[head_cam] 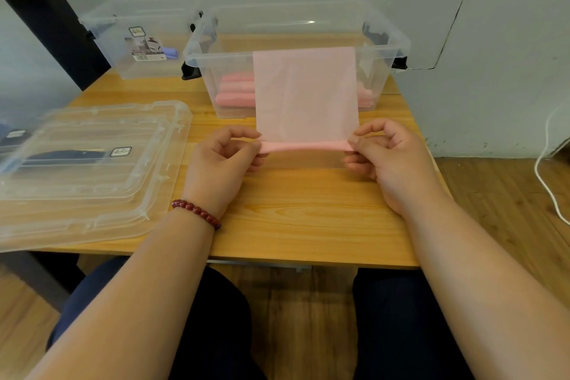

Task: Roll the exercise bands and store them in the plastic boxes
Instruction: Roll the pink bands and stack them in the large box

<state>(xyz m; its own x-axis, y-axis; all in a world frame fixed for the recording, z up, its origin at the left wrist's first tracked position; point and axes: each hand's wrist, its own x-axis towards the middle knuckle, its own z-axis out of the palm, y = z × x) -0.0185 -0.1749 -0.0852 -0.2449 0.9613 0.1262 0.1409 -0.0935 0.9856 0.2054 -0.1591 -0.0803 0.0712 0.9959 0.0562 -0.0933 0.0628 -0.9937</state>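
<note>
A pale pink exercise band (pixel 305 95) hangs over the front rim of a clear plastic box (pixel 385 49) and runs down to the wooden table. Its near end is rolled into a thin tube. My left hand (pixel 225 160) pinches the left end of that roll and my right hand (pixel 385 160) pinches the right end. Several rolled pink bands (pixel 236 92) lie inside the same box. A second clear box (pixel 138 40) stands at the back left, holding a bluish roll (pixel 171 52).
Two stacked clear lids (pixel 89 163) lie on the left part of the table (pixel 302 210). A white cable (pixel 546 176) trails on the floor at the right. The wall stands right behind the boxes. My legs are under the table's front edge.
</note>
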